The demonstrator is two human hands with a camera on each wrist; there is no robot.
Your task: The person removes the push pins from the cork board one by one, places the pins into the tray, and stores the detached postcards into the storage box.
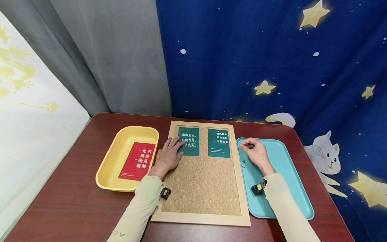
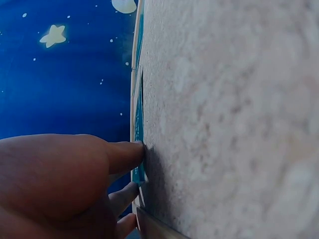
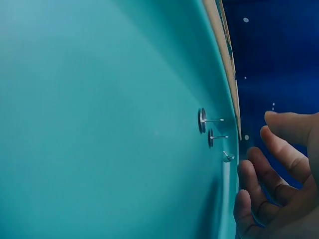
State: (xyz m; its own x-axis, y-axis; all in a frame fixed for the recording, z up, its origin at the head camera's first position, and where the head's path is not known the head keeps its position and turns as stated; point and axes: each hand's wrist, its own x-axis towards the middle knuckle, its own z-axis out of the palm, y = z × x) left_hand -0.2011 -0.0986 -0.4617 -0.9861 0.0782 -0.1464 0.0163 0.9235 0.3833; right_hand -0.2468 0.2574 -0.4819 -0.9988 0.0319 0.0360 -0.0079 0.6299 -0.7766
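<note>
A dark red-brown table carried everything, and the cork board, lying flat in its pale wooden frame, sat near its middle. Behind the board hung two curtains: a grey one toward its left and a blue one printed with stars and a white cat, which ran on past its right. Farther left of the board was a white cloth with yellow flower shapes. Two green cards lay on the board's upper part, a left card and a right card. The left hand rested on the left card with fingers extended, clasping nothing. Just left of the board, a yellow basin held a red card. Just right of it lay a blue tray, with pins near its board-side edge. Over that edge, the right hand had bent fingers and no visible grip on anything.
</note>
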